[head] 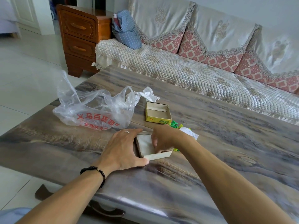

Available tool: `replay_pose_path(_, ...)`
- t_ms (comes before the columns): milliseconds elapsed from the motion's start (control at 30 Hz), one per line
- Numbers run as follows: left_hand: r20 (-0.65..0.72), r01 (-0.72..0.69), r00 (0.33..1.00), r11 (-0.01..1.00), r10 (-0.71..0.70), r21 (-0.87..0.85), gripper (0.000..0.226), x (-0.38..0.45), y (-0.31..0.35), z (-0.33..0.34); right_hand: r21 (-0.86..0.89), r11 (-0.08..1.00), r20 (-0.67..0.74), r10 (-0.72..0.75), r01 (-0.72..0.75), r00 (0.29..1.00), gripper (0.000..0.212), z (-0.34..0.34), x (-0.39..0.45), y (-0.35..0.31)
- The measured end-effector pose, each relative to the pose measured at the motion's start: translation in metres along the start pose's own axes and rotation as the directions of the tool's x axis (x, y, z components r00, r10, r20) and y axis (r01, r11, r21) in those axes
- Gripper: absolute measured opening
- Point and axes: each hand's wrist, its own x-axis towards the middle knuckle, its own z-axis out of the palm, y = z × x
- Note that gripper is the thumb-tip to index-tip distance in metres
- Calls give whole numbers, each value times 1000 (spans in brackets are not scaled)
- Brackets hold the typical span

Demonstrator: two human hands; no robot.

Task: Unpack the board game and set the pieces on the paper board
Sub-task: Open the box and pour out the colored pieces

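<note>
A shallow white box tray lies on the table in front of me. My left hand grips its left side, thumb on the near corner and fingers along the far edge. My right hand reaches into the tray with curled fingers; what they hold is hidden. Behind the tray stands the yellow box lid, open side up. Several green game pieces lie between the lid and my right hand. A folded white paper pokes out behind my right wrist.
A clear plastic bag with red print sits to the left on the table, a crumpled white paper beside it. A sofa runs along the far side, and a wooden cabinet stands at its left end.
</note>
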Motion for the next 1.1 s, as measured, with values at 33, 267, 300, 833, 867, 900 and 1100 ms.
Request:
replay_pose_path(33,0,1,1000,1000,-1,1,94,0,0,0,19,1000,-28,14,-14,1000,15,2,-1,0)
replay_pose_path(267,6,7,1000,1000,-7,-5,95,1,-1,2,414,908,-297,196,-58,934,8,3,-12,18)
replay_pose_path(300,10,9,1000,1000,-9,-6,96,1,-2,2,489,871,-350,245,-47,904,8,0,-15,25)
replay_pose_path(833,-69,19,997,1000,-20,-22,99,5,-13,11,263,958,-339,-19,114,940,17,12,-13,19)
replay_pose_path(867,-73,15,997,1000,-16,-19,100,5,-13,11,238,964,-276,-51,120,960,15,12,-11,15)
replay_pose_path(900,-78,8,997,1000,-9,-13,101,4,-13,11,223,968,-247,-59,116,967,16,12,-9,13)
replay_pose_path(1100,-120,-15,993,1000,15,-4,100,2,-11,11,202,957,-288,-146,209,947,26,13,-3,-2)
